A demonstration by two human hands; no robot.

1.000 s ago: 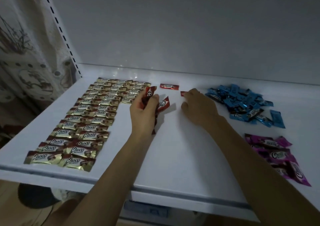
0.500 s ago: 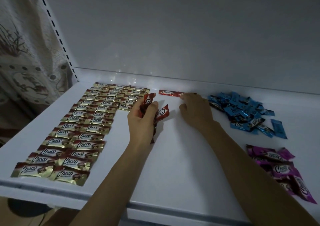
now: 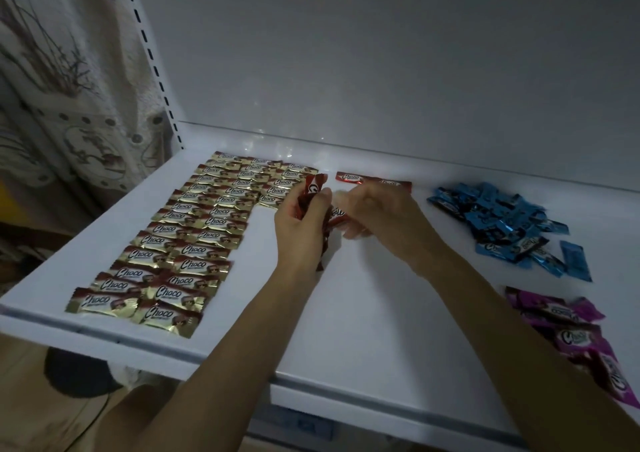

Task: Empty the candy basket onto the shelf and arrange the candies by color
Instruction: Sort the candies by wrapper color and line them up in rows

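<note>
a: where are the reds just now?
b: most are in the person's left hand [image 3: 301, 219], whose fingers are curled round a bunch of red candies [image 3: 311, 188] held upright over the shelf [image 3: 363, 313]. two more lie flat as a red row [image 3: 372, 181] just beyond both hands, near the back wall [image 3: 381, 71].
a: and the right hand?
b: the right hand [image 3: 381, 216] is close against the bunch, its fingers bent toward a jutting candy [image 3: 337, 213] that sticks out sideways. the hand is blurred, so one cannot tell whether it has pinched the wrapper or only touches it.
a: which way does the row run?
b: left to right, the two wrappers end to end with their long axes along the back wall. its free end is the right one, facing the blue pile [image 3: 498, 216]. on the left it stops just short of the gold candies [image 3: 207, 230].
a: so which hand places the next one?
b: probably the right. it sits nearer that free end, almost directly in front of it, while the left hand serves as the holder. the jutting candy is tilted, so it would likely need a small turn to lie crosswise like the others.
a: what is left?
b: judging by the heaps, the blue pile and the purple pile [image 3: 571, 330] are sorted by colour but not yet laid out.
</note>
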